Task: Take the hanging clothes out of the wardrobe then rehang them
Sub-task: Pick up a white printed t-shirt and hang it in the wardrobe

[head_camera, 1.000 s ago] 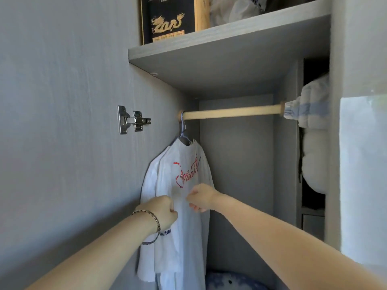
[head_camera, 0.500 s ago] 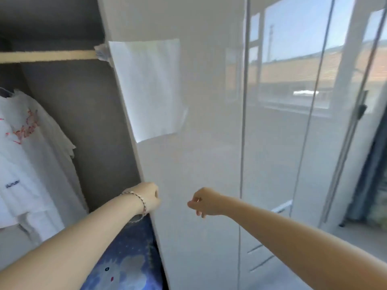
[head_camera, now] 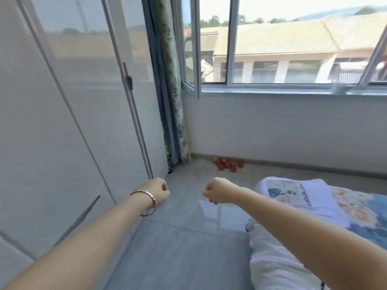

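Note:
Both my arms reach forward over the grey floor. My left hand (head_camera: 160, 190), with a bracelet on its wrist, is curled into a fist and holds nothing. About a hand's width to its right, my right hand (head_camera: 217, 190) is also curled and holds nothing. A white garment with a blue print (head_camera: 297, 195) lies flat on the bed at the right, beyond my right forearm. More white cloth (head_camera: 272, 262) hangs over the bed's near edge. The wardrobe's glossy white doors (head_camera: 62, 122) fill the left side, and the rail and hanging clothes are out of view.
A bed with a blue floral cover (head_camera: 356, 208) stands at the right. A curtain (head_camera: 171, 101) hangs in the corner beside an open window (head_camera: 209, 49). Several small red fruits (head_camera: 227, 165) lie on the floor by the far wall. Grey floor tiles (head_camera: 184, 237) stretch ahead.
The view has swung right, from the open wardrobe and the hanging white shirt to the window and bed. Both hands came off the shirt and now hold nothing.

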A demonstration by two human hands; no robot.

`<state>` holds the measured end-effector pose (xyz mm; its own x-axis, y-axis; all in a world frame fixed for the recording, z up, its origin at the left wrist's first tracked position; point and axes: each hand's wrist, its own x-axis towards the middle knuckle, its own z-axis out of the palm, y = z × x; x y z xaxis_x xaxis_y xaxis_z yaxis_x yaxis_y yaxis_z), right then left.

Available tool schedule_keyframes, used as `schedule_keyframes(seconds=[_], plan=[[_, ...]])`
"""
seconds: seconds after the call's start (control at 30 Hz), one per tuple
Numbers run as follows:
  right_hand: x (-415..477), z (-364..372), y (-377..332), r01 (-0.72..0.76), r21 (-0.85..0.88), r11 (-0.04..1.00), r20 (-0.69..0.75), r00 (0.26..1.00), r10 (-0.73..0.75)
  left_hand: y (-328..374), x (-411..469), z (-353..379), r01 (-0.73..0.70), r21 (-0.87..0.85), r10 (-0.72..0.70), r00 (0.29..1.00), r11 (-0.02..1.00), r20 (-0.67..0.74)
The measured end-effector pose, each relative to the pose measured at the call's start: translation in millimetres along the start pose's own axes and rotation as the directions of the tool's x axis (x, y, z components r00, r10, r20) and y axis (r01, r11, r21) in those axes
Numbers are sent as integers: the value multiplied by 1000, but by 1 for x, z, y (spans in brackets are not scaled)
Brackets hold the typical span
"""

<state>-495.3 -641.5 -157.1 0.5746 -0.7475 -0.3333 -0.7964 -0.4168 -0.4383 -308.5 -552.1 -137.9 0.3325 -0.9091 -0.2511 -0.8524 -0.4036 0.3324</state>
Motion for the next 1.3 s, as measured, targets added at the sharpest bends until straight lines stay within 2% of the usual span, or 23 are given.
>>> schedule_keyframes(seconds=[0.13,0.27,0.43,0.6,0.77,0.9,1.1,1.23,1.3], plan=[[-16,-31,136,-206,119,971,-46,976,213,109,62,58,-138,0,136,979,990,153],[-35,-42,258,-409,211,888,-64,900,430,199,113,115,-238,14,225,936,971,272],[-51,-42,382,-630,336,700,-7,742,670,296,181,178,-366,62,316,868,929,382],[-34,-40,489,-730,524,440,49,541,840,388,267,247,-500,77,399,767,863,503],[16,-33,591,-752,618,227,102,363,926,479,367,327,-587,74,442,680,806,585],[54,-7,671,-819,565,97,220,263,939,531,433,401,-608,61,450,647,791,616],[115,32,787,-881,473,11,312,179,933,575,509,514,-678,86,431,555,730,712],[157,66,853,-853,514,-86,354,120,928,589,543,576,-727,78,429,485,682,762],[171,84,875,-798,591,-122,347,115,931,586,553,598,-738,65,431,460,672,776]])
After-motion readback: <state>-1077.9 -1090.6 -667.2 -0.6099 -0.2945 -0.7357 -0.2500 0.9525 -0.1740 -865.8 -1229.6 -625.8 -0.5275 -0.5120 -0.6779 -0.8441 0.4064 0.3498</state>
